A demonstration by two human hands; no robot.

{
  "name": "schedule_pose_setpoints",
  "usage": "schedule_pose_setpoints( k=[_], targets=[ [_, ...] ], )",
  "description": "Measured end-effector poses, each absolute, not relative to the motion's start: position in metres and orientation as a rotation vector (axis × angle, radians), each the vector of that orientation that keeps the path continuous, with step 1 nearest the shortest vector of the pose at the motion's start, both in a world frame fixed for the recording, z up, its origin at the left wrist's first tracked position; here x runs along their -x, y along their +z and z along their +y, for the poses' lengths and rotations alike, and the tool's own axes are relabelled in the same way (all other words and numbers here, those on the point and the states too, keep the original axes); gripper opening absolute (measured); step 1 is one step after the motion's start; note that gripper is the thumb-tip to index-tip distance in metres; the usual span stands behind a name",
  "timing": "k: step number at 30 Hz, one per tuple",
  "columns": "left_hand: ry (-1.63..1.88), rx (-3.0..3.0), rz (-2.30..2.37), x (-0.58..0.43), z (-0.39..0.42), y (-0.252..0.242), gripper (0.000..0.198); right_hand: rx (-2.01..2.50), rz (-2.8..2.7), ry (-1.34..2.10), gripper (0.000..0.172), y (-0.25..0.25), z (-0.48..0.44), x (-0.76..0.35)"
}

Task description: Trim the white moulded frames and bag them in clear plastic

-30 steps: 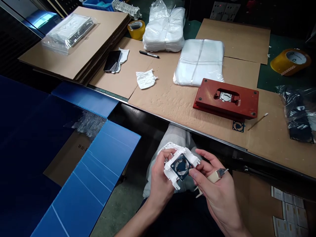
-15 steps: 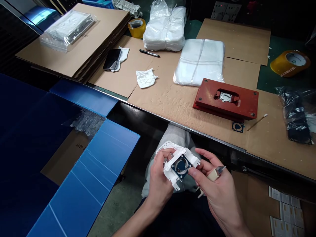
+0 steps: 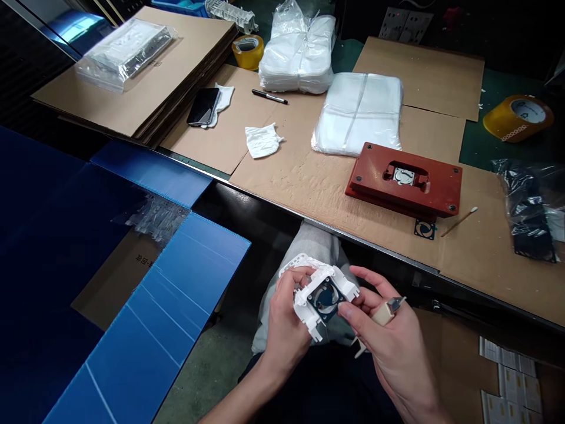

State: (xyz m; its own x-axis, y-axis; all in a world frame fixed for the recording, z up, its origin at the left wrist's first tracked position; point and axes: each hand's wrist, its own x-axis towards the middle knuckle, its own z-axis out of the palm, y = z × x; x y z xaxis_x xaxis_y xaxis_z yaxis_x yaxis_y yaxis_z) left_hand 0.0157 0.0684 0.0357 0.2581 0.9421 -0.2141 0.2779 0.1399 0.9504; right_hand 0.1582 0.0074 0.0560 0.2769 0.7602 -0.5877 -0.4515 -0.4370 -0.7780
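Over my lap, both hands hold a white plastic frame [image 3: 311, 282] with a small dark square fan [image 3: 325, 298] set in its middle. My left hand [image 3: 285, 321] wraps the frame's left side, thumb on top. My right hand [image 3: 388, 341] pinches the frame's right edge by the fan; a small blade tool [image 3: 388, 309] rests against its fingers. On the bench, a red jig plate [image 3: 406, 179] has a metal piece in its recess.
The cardboard-covered bench [image 3: 309, 176] carries stacks of clear bags [image 3: 357, 112], a white cloth [image 3: 262, 140], a phone [image 3: 202, 107], a marker [image 3: 269, 96], tape rolls [image 3: 516, 118], a loose fan [image 3: 424, 228], a cotton swab [image 3: 459, 221] and a black bag [image 3: 529, 212]. A blue corrugated box [image 3: 145, 312] stands at my left.
Hands and frame stay almost still over my lap; the view has only shifted slightly.
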Motion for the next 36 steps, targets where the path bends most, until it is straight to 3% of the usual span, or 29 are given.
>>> schedule_pose_setpoints(
  k=[19,29,36],
  targets=[
    [0.715,-1.366,1.253,-0.015,0.069,0.035,0.033,1.525,-0.327,1.37,0.061,0.049,0.009,-0.155],
    [0.742,-1.536,1.253,-0.017,0.065,0.035,0.021,1.679,-0.485,1.336,0.068,0.057,0.017,-0.153],
    [0.769,-1.219,1.127,-0.029,0.083,0.055,0.024,1.571,-0.622,1.201,0.064,0.046,0.008,-0.172]
  ],
)
